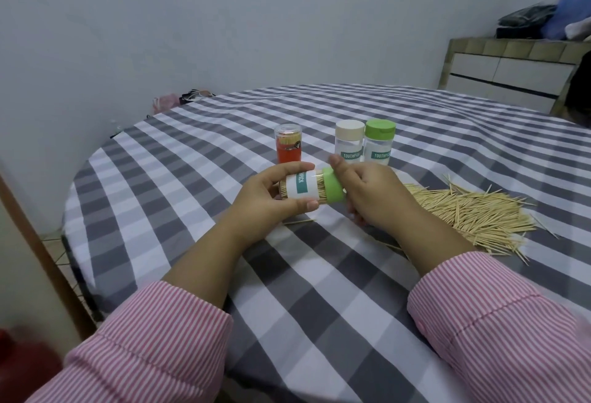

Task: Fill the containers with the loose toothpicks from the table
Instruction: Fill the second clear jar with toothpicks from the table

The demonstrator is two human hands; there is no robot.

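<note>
Fingers of the left hand curl round the clear body of a toothpick container, thumb below and fingertips over the top, so this grip clasps it lying on its side above the counter. Just right of that grip, the right hand closes on the container's green cap, thumb raised over the cap's rim; the container is packed with toothpicks and is held between both grips, clear of the checked cloth. Beyond the left grip stands one red container with a clear lid. Beyond the right grip stand two labelled containers side by side: one with a beige cap, one with a green cap. Four containers in all. Right of the right grip lies one pile of loose toothpicks, with a few strays near the wrists.
</note>
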